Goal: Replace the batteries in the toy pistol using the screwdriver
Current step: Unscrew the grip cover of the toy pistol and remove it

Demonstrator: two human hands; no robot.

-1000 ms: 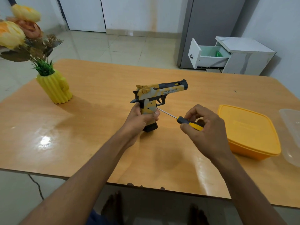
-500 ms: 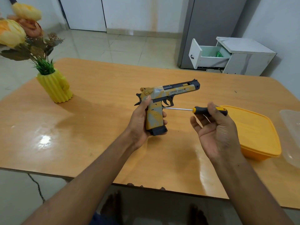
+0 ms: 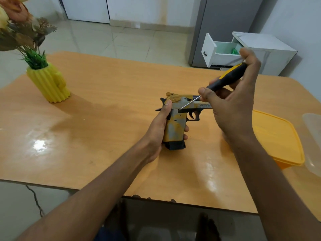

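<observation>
The yellow and grey toy pistol [image 3: 175,126] stands upright over the middle of the wooden table [image 3: 97,129], barrel pointing right. My left hand [image 3: 157,134] grips its handle from the left, thumb up near the hammer. My right hand [image 3: 231,101] holds a screwdriver [image 3: 225,80] with a black and yellow handle, raised above the barrel. Its thin metal shaft slants down to the left, and the tip touches the pistol's side just above the grip. My right hand hides the front of the barrel.
A yellow lidded plastic box [image 3: 276,136] sits at the right, with a clear container [image 3: 312,143] at the edge beyond it. A yellow ribbed vase with flowers [image 3: 48,82] stands at the left. A white cabinet with an open drawer [image 3: 224,51] is behind the table.
My right hand has risen and tilted the screwdriver, so the tip now points down-left onto the pistol's side. My left hand has turned the pistol's side toward me and lowered it slightly.
</observation>
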